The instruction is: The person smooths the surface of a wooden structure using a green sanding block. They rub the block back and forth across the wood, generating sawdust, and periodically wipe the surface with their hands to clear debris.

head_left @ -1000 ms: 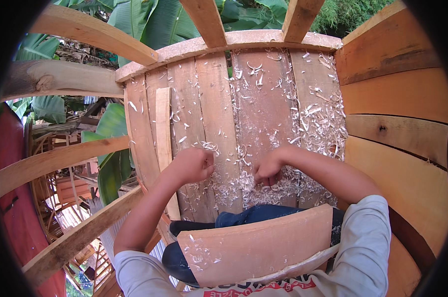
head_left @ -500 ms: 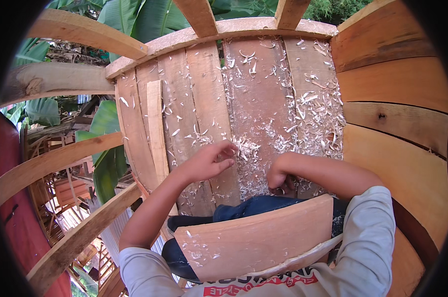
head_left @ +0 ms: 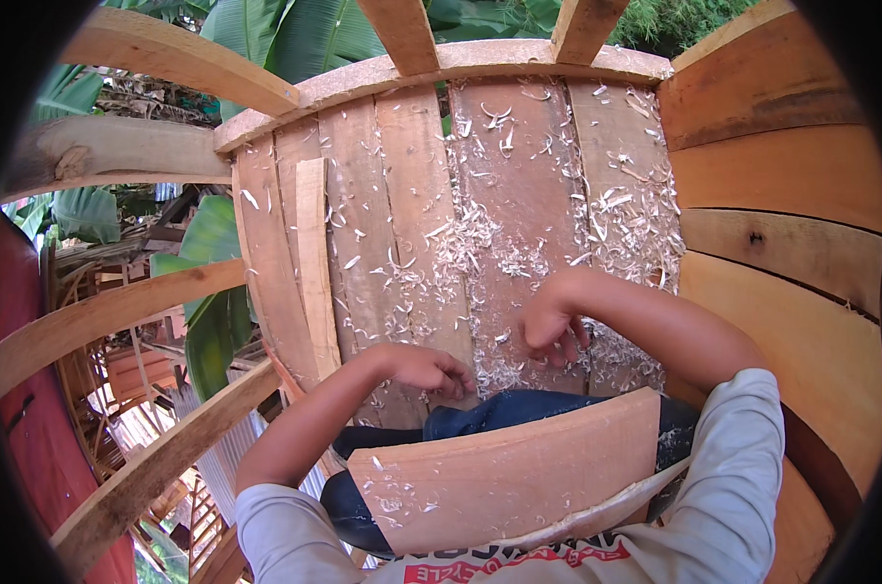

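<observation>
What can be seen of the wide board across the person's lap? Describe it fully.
The wide board looks like pale pinkish-brown wood. It lies crosswise over the dark-clothed legs, its far edge slanting up rightward in view. Thin shavings dot its surface, mostly at the left. A pale strip runs along its near edge; whether they are joined is unclear. The left hand and right hand are off it.

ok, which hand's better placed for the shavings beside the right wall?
Probably the right hand: it's nearer those shavings, fingers loosely bent, nothing visible in it. The left hand is farther off, near the blue trouser leg.
</observation>
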`<state>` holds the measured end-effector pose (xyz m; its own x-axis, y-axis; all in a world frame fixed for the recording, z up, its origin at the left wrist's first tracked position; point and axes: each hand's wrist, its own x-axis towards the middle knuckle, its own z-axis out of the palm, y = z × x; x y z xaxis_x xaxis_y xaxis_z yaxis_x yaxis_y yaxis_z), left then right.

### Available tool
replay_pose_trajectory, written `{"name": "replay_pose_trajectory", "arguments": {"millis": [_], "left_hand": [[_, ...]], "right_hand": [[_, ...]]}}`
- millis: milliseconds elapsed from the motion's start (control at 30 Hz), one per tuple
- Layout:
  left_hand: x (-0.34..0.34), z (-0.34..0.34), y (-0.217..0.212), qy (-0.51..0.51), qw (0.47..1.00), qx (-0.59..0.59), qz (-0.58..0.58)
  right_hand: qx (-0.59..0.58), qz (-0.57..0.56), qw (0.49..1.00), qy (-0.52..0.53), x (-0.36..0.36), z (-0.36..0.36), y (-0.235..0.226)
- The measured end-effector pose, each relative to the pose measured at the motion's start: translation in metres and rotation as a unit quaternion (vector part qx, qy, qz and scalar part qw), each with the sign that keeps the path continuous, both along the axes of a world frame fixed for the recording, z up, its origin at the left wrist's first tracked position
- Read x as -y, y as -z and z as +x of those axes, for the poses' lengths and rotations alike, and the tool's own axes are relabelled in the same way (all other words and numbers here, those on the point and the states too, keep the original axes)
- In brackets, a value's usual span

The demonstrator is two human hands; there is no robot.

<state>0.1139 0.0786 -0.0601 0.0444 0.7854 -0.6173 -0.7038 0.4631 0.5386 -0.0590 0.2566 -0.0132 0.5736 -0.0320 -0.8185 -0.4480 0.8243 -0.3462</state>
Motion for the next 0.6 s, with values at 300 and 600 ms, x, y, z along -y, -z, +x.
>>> {"name": "replay_pose_trajectory", "arguments": {"millis": [300, 600], "left_hand": [[-0.065, -0.012, 0.006, 0.01, 0.999, 0.049, -0.015], [0.009, -0.059, -0.051, -0.299, 0.919, -0.212, -0.146]], "right_hand": [[0.007, 0.133, 0.968, -0.211, -0.046, 0.044, 0.063], [-0.352, -0.436, 0.816, 0.145, 0.015, -0.026, 0.002]]}}
